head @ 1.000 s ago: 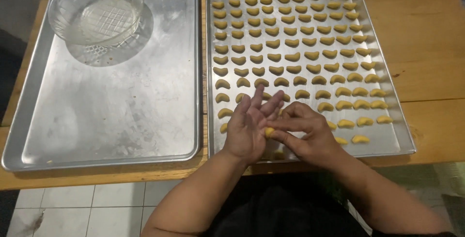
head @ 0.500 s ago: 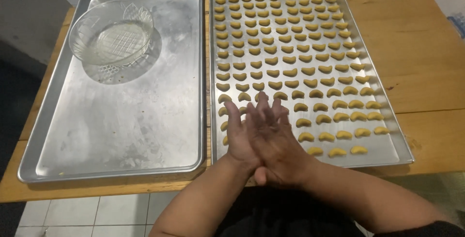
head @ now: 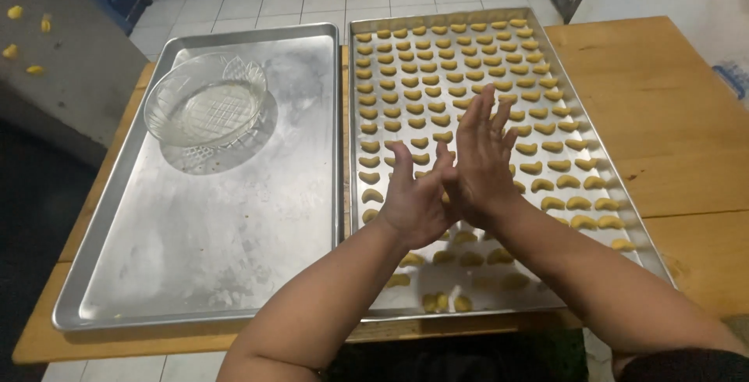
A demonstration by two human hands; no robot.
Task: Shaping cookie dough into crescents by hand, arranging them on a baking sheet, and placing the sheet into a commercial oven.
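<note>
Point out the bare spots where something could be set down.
Left tray: bare metal from the glass bowl down to its near rim. Wooden table: bare right of the right tray. That tray is crowded with crescent dough pieces; both hands hover there.

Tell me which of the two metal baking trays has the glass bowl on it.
The left-hand silver metal tray: the clear patterned glass bowl sits in its far corner. The right-hand silver metal tray holds rows of small yellow crescent-shaped dough pieces instead.

bowl (head: 205, 105) on L tray (head: 211, 265), cookies (head: 437, 62) on R tray (head: 593, 156)
</note>
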